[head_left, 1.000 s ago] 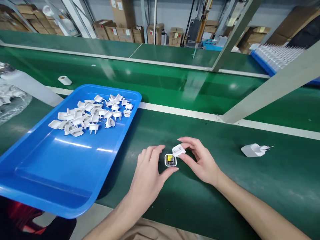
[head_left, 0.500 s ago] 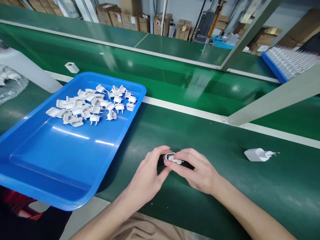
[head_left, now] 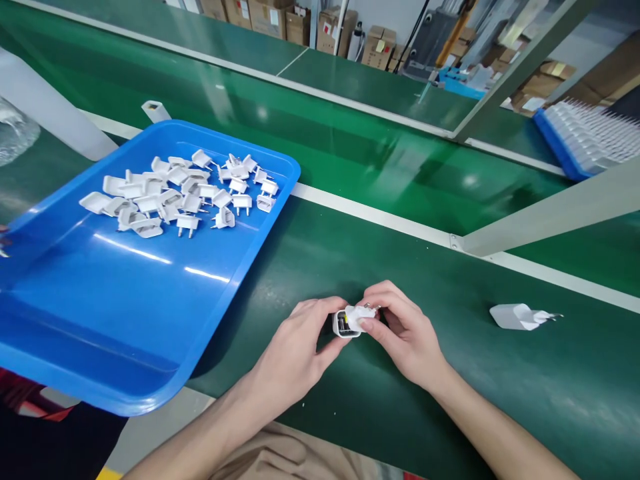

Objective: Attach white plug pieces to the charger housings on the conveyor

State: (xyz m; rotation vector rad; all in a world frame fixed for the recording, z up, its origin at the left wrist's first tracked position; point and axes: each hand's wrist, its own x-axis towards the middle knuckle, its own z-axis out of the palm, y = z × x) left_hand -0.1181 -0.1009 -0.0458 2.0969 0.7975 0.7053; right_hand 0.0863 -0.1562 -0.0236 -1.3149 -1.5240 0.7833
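Observation:
Between thumb and fingers, my left hand (head_left: 305, 340) grips a white charger housing (head_left: 342, 325) whose open end shows dark and yellow parts inside. My right hand (head_left: 407, 333) pinches a white plug cap (head_left: 361, 316) with metal pins, held at the housing's open end and partly over it. Both hands are just above the green work surface (head_left: 370, 413). To the left, a blue tray (head_left: 240, 280) holds several loose white plug caps (head_left: 187, 224). A white charger with pins (head_left: 523, 317) lies on the surface at the right.
A white housing (head_left: 155, 111) stands behind the tray. Part of another person's hand (head_left: 3, 240) shows at the left edge. A grey post (head_left: 550, 207) slants across the right side. Beyond it is a blue tray of chargers (head_left: 590, 137). Cardboard boxes (head_left: 267, 20) line the back.
The plug cap in my right hand has turned and lifted, exposing the housing's inside. The view has shifted slightly, and fingertips have appeared at the left edge.

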